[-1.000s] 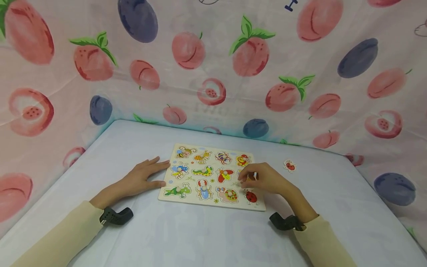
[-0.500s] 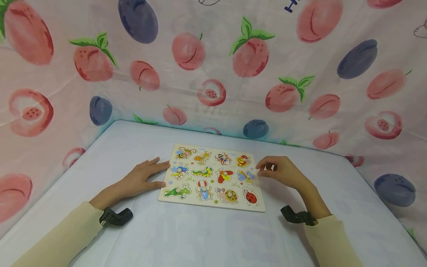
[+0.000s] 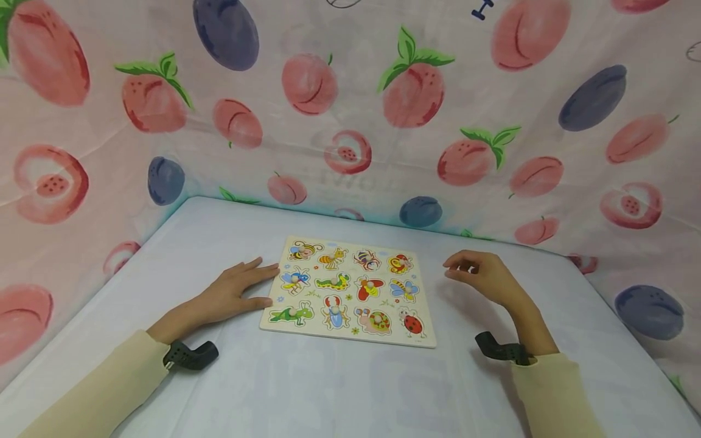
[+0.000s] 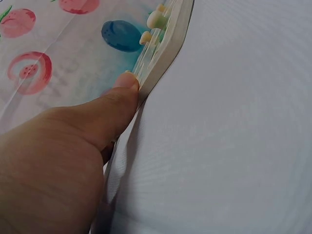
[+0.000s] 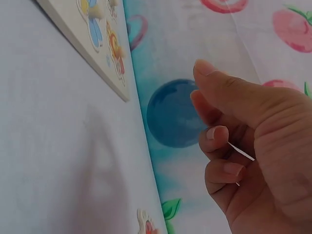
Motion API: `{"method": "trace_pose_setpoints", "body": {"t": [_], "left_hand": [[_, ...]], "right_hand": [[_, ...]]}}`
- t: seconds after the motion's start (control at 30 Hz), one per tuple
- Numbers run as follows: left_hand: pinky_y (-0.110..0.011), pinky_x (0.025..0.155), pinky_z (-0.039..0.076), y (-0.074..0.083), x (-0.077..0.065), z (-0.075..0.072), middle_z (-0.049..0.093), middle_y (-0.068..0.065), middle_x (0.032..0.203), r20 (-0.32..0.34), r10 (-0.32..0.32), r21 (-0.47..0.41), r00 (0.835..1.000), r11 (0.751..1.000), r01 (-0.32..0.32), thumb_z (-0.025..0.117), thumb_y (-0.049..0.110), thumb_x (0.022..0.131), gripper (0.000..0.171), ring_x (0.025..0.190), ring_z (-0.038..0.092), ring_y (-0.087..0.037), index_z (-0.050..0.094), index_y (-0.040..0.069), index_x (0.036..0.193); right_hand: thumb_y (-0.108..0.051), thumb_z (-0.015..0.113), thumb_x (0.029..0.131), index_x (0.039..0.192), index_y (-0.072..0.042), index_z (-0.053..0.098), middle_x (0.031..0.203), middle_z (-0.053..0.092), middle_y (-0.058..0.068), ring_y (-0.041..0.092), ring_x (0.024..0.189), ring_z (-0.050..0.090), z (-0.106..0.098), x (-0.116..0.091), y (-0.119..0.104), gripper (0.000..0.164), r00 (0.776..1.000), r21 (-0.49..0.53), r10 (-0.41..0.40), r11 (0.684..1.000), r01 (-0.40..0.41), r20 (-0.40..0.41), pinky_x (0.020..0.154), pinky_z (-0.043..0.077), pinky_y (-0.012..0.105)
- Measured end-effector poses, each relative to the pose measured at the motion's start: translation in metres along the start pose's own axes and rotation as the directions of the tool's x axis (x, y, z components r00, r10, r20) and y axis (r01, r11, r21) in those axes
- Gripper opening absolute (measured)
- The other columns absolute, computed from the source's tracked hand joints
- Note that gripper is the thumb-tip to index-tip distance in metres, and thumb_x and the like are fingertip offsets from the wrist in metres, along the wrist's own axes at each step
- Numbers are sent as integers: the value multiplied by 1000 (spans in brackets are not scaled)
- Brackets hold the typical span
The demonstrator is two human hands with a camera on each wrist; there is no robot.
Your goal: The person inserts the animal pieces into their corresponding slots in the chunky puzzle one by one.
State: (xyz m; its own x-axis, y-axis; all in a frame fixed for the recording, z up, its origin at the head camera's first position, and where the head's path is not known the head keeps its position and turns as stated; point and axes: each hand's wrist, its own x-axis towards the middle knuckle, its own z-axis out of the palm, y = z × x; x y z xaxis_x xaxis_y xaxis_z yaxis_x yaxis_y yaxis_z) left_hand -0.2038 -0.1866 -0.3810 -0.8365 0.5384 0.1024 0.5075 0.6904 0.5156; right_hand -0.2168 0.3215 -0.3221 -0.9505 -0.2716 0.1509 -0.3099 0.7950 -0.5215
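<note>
My left hand lies spread at the left side of a wooden insect peg puzzle board. In the left wrist view its thumb touches the board's edge. Knobbed insect pieces fill most of the board, among them a dragonfly piece at its right side. A ladybug picture in the near right corner shows no knob. My right hand hovers right of the board, fingers loosely bent, nothing visible between them. A loose ladybug piece shows at the bottom of the right wrist view; in the head view it is hidden.
A white cloth covers the table. Behind and beside it hangs a fruit-print curtain, meeting the table's back edge. Each wrist wears a black camera mount, one on the left and one on the right.
My right hand has moved right, off the puzzle board and away from the dragonfly piece, which is now uncovered. It now hides the loose ladybug piece in the head view. My left hand stays put.
</note>
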Motion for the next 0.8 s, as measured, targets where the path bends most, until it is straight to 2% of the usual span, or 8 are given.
{"method": "trace_pose_setpoints", "body": {"t": [0.27, 0.53, 0.67, 0.8], "left_hand": [[-62, 108, 13, -1, -1, 0, 40, -6, 149, -15, 33, -3, 999, 999, -34, 65, 47, 88, 70, 140, 20, -39, 44, 10, 144], [-60, 109, 12, 0, -1, -1, 39, -4, 149, -7, 20, -13, 1000, 1000, -20, 65, 46, 88, 70, 141, 19, -38, 44, 11, 144], [-61, 109, 12, 0, 0, -1, 39, -5, 149, -4, 20, -12, 1000, 1000, -20, 65, 46, 88, 70, 141, 19, -39, 44, 10, 144], [-61, 109, 12, 0, 0, -1, 39, -4, 149, -2, 17, -8, 1000, 1000, -17, 65, 46, 88, 70, 141, 19, -38, 44, 10, 144]], "right_hand": [[-29, 70, 89, 104, -11, 71, 88, 65, 1, 21, 78, 54, -6, -5, 16, 24, 998, 13, 42, 999, -41, -54, 60, 47, 28], [-30, 68, 90, 107, -6, 69, 86, 68, 11, 27, 77, 60, -12, -12, 31, 29, 987, 74, 112, 992, -104, -115, 60, 46, 27], [-28, 69, 90, 108, -7, 69, 87, 70, 9, 24, 80, 62, -12, -14, 39, 27, 974, 53, 153, 988, -146, -167, 65, 45, 28], [-29, 68, 90, 108, -9, 70, 93, 70, 4, 18, 86, 60, -11, -16, 46, 27, 950, 49, 221, 975, -216, -223, 68, 45, 36]]}}
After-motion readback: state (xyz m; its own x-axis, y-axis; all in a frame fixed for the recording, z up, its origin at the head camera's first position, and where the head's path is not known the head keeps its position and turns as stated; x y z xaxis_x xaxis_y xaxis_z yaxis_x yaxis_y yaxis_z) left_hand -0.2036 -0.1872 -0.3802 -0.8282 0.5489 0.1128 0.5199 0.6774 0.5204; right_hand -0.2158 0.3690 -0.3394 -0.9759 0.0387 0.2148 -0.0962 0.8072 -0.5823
